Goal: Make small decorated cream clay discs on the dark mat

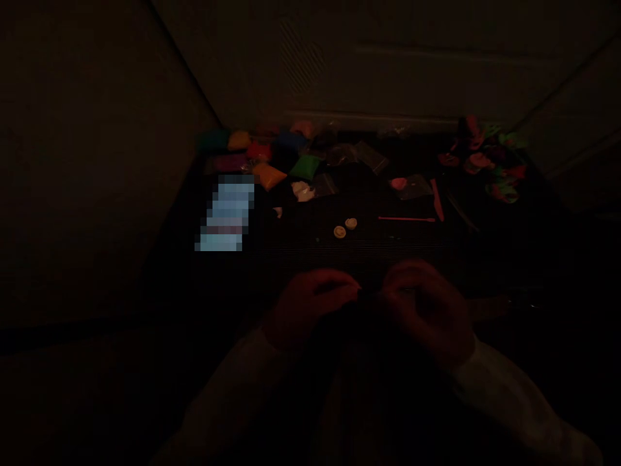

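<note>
The scene is very dim. My left hand (315, 301) is closed in a pinch near the table's front edge, thumb against fingertips. Facing it a short way off, my right hand (427, 307) is also closed in a pinch. Whatever is between the fingertips is too small and dark to make out. Just beyond my hands, two small pale round pieces (339, 232) lie side by side on the dark table (301, 252). A thin pink stick-like tool (406, 219) and a pink flat knife-shaped tool (438, 200) lie farther right.
A bright, blurred-out screen (227, 213) lies at the left. Behind it are several coloured packets, among them an orange packet (270, 177) and a green packet (305, 167). A clear bag (417, 187) lies right of centre. A colourful pile (490, 158) sits at the back right, near the wall (412, 77).
</note>
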The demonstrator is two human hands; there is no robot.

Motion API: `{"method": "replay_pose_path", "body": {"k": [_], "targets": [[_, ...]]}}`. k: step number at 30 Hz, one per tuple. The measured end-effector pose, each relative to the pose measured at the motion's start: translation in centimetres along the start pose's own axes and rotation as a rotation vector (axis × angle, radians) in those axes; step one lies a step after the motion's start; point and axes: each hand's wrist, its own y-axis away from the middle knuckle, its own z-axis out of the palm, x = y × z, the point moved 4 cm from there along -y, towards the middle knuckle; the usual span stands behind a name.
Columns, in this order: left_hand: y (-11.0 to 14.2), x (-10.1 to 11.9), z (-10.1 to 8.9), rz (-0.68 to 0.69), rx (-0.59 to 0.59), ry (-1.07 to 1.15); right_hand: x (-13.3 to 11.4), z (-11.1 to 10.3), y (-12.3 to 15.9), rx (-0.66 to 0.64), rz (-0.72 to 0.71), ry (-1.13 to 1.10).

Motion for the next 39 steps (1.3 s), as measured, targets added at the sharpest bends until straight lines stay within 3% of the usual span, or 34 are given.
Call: {"method": "replay_pose_path", "body": {"k": [5, 10, 17, 24, 29, 35, 39], "targets": [[0.1, 0.1, -0.2, 0.019, 0.058, -0.017, 1.1, -0.6, 0.1, 0.146, 0.165, -0.316], [-0.3, 0.0, -0.8, 0.027, 0.111, 0.002, 3.1, -0.3, -1.2, 0.206, 0.227, -0.430], [-1.8, 0.7, -3.6, 0.055, 0.251, 0.147, 5.8, 0.0, -3.6, 0.100, 0.329, -0.408], [-3.4, 2.5, -6.7, 0.070, 0.475, 0.070, 6.5, -0.2, -6.1, 0.098, 0.349, -0.398], [-4.4, 2.5, -7.5, 0.031, 0.518, 0.060, 7.1, -0.2, -6.5, 0.092, 0.350, -0.302], [-4.6, 2.1, -7.7, -0.057, 0.530, 0.054, 7.3, -0.2, -6.7, 0.101, 0.269, -0.391], [-4.7, 2.3, -7.9, -0.071, 0.530, 0.072, 7.1, -0.3, -6.7, 0.071, 0.282, -0.278]]}}
